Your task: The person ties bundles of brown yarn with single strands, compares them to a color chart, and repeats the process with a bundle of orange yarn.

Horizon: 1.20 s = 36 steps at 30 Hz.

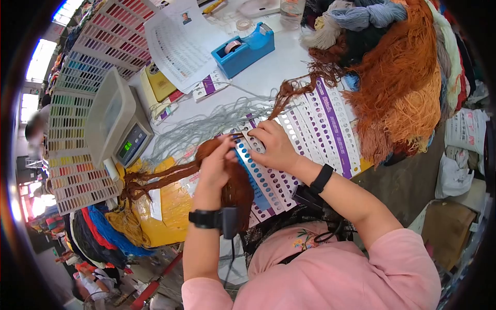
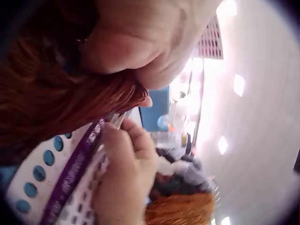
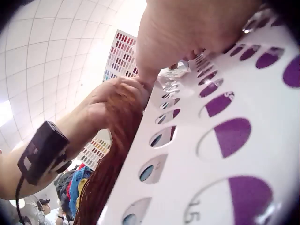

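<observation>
Your left hand (image 1: 213, 163) has its fingers curled closely round a thick hank of reddish-brown thread (image 1: 237, 191), which hangs from your grip towards you and trails out to its left. Your right hand (image 1: 276, 145), just beside it, pinches the far end of a long white card punched with round holes (image 1: 257, 175) between thumb and fingers; whether thread is caught in that pinch too, you cannot tell. Right of this pinch lie more white punched cards with purple bands (image 1: 330, 124). Just beyond both hands spreads loose pale grey-green thread (image 1: 196, 124). Farther out, a blue plastic tape dispenser (image 1: 247, 51) stands ahead of your grip, a pale weighing scale (image 1: 111, 116) to its left, and a heap of rust-orange yarn (image 1: 403, 57) well off to its right.
</observation>
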Each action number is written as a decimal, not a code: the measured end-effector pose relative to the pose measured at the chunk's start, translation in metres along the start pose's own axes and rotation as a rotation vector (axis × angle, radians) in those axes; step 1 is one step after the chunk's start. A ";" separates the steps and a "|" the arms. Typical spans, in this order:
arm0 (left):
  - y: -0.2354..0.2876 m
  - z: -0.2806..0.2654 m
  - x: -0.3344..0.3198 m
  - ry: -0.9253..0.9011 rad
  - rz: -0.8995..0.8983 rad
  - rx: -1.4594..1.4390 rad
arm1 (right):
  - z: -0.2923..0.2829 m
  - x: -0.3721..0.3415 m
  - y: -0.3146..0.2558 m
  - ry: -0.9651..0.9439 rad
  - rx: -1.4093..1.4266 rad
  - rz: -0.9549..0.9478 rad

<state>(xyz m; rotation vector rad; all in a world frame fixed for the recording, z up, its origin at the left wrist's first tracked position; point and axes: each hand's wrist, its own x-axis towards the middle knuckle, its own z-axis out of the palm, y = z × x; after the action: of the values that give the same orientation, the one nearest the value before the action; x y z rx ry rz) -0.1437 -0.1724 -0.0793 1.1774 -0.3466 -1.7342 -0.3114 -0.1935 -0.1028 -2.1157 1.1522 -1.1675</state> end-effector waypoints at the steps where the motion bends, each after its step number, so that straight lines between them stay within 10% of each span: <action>1: 0.010 -0.006 -0.008 -0.088 -0.107 -0.233 | 0.002 -0.001 0.001 0.014 -0.003 0.002; 5: 0.020 -0.008 -0.016 -0.410 -0.243 -0.549 | 0.006 -0.003 0.009 0.012 0.045 0.024; 9: 0.006 0.028 0.006 -0.193 -0.137 0.633 | 0.008 -0.007 0.016 0.076 0.310 0.121; 12: 0.014 0.032 -0.007 0.128 -0.081 0.763 | 0.008 -0.005 0.009 0.039 0.028 0.054; 15: 0.066 -0.036 -0.036 0.194 -0.167 0.458 | 0.003 -0.003 -0.002 -0.066 -0.117 0.088; 21: 0.170 -0.202 -0.116 0.425 0.338 -0.191 | 0.008 -0.003 -0.003 -0.094 -0.205 0.095; 25: 0.159 -0.165 -0.151 0.782 0.554 0.030 | 0.010 -0.003 -0.002 -0.100 -0.228 0.075; 26: 0.146 -0.163 -0.165 0.471 0.406 0.056 | 0.009 -0.003 -0.005 -0.105 -0.235 0.067; 30: 0.064 -0.056 -0.184 0.349 0.194 0.099 | 0.009 -0.003 -0.003 -0.096 -0.149 0.035; 36: 0.003 -0.009 -0.176 -0.123 0.264 -0.158 | -0.022 -0.010 -0.108 -0.353 0.628 0.365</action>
<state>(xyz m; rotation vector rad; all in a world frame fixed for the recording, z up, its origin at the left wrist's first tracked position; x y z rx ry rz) -0.1246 -0.0248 0.0149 0.8714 -0.4119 -1.5745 -0.2846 -0.1262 -0.0188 -1.4772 0.8196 -0.8026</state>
